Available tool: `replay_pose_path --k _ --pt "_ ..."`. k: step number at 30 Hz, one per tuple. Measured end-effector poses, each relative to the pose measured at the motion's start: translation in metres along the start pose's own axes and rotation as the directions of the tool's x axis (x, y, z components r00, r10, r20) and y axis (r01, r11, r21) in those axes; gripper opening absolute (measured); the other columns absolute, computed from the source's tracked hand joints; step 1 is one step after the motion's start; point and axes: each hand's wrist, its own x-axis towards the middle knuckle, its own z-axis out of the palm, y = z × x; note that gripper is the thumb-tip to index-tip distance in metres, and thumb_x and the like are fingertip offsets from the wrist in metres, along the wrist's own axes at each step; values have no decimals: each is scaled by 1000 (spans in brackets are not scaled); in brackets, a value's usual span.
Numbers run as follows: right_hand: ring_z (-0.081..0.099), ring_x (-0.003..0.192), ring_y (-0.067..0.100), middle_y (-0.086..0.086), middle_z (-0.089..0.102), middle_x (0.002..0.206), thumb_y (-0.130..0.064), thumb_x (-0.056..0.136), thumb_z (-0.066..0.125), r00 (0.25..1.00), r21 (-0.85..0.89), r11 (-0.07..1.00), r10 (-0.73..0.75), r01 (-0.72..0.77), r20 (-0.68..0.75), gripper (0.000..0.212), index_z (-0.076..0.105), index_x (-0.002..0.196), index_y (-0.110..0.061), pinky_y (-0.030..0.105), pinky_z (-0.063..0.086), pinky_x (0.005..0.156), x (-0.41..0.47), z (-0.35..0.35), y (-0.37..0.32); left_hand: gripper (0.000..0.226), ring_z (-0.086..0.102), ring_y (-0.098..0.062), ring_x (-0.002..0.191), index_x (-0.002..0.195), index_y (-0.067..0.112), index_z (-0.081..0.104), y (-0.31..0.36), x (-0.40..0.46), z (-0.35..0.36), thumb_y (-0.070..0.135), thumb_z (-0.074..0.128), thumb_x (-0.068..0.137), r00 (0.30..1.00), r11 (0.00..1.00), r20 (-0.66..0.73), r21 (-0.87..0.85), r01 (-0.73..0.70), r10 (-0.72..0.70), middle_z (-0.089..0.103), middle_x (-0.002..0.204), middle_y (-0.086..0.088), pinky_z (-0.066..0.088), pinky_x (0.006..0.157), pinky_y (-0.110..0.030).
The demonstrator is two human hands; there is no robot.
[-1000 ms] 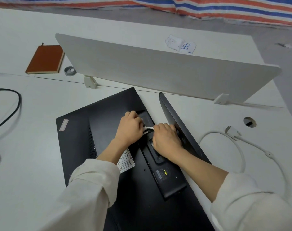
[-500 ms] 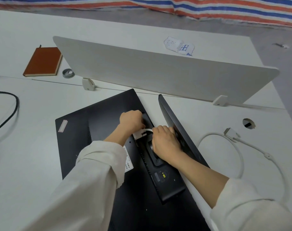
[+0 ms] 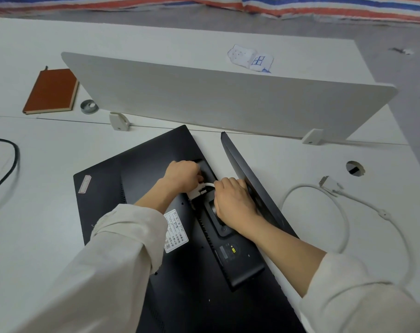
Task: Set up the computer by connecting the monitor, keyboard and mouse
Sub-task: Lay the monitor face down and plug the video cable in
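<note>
White cable plug (image 3: 196,191) held at the monitor (image 3: 141,174) back.
It is pinched by the curled left hand (image 3: 183,175); the cable is gripped by the right hand (image 3: 233,203).

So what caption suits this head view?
Both hands press a white cable plug into a face-down black monitor.

1 monitor (image 3: 137,179), 2 hands, 1 white cable (image 3: 348,219), 1 black cable (image 3: 9,164), 1 notebook (image 3: 50,91), 1 divider (image 3: 228,102)
</note>
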Motion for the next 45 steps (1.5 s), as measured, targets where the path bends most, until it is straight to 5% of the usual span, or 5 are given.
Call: replay_pose_path --k 8,22,31,35,45 --pt "57 55 18 0 57 60 -22 46 83 1000 3 1000 10 -10 7 29 63 66 -14 23 46 57 0 0 0 29 62 -25 84 92 12 70 1 -2 -3 39 65 84 985 960 16 -218 173 -174 69 91 -5 42 65 -28" --pt "57 55 19 1 57 59 -27 40 87 996 11 1000 13 -14 92 37 64 65 -13 23 47 58 -1 -5 -2 21 58 -24 100 106 11 53 1 -4 0 23 39 96 945 859 -42 432 -275 323 57 108 -5 32 77 -29" --pt "60 73 24 7 62 77 -20 59 76 994 21 1000 -1 -2 114 27 64 80 -9 29 46 70 1 -9 1 13 57 -29 80 89 10 65 -3 -31 29 22 60 88 901 962 -432 -230 -150 38 58 87 -7 41 68 -36" --pt "47 110 27 10 54 116 -15 88 43 976 86 996 -7 -13 217 31 50 118 -7 33 30 95 2 -13 3 20 51 -24 69 78 12 67 5 -53 46 26 54 84 795 962 -597 -142 -232 103 55 75 -3 34 56 -31" --pt "45 115 25 7 52 121 -14 85 46 966 108 994 -3 -26 257 38 47 124 -10 32 27 99 2 -16 4 19 55 -24 62 60 17 65 23 -52 37 24 83 63 882 998 -471 -56 -21 -8 54 63 0 30 57 -31"
